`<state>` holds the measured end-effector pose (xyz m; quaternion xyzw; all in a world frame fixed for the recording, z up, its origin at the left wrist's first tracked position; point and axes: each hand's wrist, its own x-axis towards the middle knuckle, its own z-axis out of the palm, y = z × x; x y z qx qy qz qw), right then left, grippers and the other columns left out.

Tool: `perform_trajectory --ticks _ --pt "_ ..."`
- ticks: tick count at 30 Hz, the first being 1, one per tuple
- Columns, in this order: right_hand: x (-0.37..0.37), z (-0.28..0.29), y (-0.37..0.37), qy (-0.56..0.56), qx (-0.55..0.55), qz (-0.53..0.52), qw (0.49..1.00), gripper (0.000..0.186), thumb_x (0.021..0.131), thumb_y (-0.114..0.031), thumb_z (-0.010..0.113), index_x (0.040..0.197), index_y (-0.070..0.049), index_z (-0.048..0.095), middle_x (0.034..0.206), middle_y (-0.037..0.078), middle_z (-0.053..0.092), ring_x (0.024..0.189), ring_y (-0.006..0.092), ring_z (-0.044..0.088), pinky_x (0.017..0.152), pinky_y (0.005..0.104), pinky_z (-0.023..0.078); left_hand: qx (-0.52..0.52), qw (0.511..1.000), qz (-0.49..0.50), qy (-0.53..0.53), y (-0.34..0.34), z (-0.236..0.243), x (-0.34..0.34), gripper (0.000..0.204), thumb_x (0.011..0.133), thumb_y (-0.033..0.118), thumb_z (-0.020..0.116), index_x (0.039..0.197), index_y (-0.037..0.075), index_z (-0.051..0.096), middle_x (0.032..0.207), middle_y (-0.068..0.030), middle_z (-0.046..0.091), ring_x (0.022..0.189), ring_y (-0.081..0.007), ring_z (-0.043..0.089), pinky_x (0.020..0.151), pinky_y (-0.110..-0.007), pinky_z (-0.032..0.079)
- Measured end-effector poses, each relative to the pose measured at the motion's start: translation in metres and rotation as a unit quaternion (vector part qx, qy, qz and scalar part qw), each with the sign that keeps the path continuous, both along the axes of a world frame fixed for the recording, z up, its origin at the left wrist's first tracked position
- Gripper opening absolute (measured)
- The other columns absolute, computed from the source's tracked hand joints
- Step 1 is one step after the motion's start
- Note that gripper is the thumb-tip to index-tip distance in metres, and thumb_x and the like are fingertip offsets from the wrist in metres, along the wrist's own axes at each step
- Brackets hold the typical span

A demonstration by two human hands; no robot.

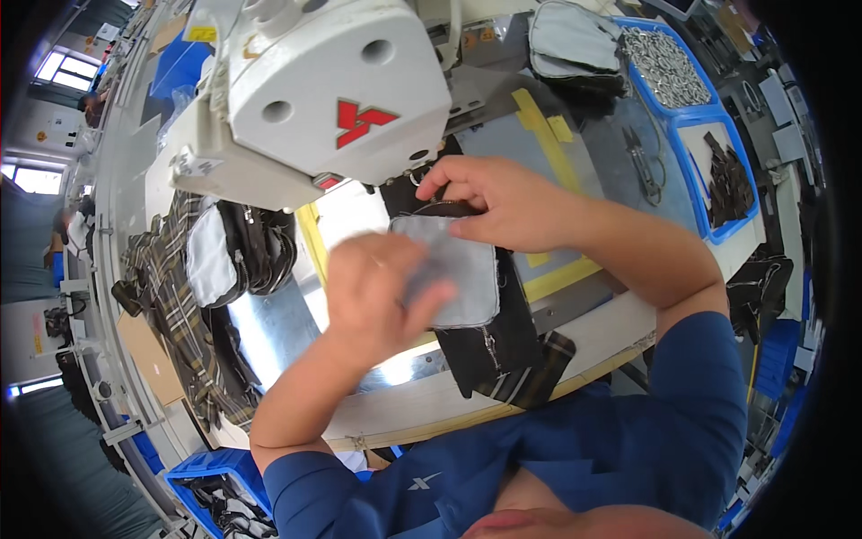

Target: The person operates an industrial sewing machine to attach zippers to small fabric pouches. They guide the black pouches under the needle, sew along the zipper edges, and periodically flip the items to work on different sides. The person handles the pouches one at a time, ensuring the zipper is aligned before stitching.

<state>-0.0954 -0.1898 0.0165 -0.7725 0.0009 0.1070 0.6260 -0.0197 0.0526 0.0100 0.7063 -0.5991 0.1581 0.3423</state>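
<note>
A light grey pocket piece lies over black fabric with a metal zipper, under the head of a white sewing machine. My left hand, blurred by motion, hovers over or rests on the left side of the grey piece, thumb apart from the fingers; I cannot tell whether it touches. The curled fingers and thumb of my right hand are closed on the piece's far edge, beside the black zipped fabric. Its index fingertip is near the presser foot, which is mostly hidden by the machine head.
Left of the work are stacked grey and black zipped pieces and plaid fabric. At the far right stand blue trays of metal zipper parts and dark strips. Scissors lie nearer, with another stacked pile behind.
</note>
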Motion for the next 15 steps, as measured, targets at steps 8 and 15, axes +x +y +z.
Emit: perform_trajectory --ticks 8,15 --pt "-0.002 -0.006 -0.002 -0.092 -0.122 -0.018 0.988 0.03 0.092 -0.003 0.075 0.12 -0.004 0.065 0.109 0.011 0.077 0.088 0.0217 0.071 0.077 0.0349 0.056 0.061 0.894 0.075 0.437 -0.011 -0.031 0.029 0.027 0.087 0.006 0.087 0.11 -0.001 0.073 0.097 -0.0112 0.074 0.085 -0.0169 0.069 0.075 -0.032 0.056" --pt "-0.002 -0.029 -0.004 -0.257 -0.225 -0.045 0.939 0.026 0.086 -0.007 0.083 0.11 -0.006 0.075 0.106 0.011 0.074 0.088 0.0304 0.071 0.075 0.0386 0.058 0.058 0.963 0.039 0.259 -0.012 -0.023 0.032 0.016 0.091 -0.004 0.08 0.106 -0.001 0.074 0.098 -0.0084 0.067 0.086 -0.0167 0.063 0.076 -0.029 0.051"
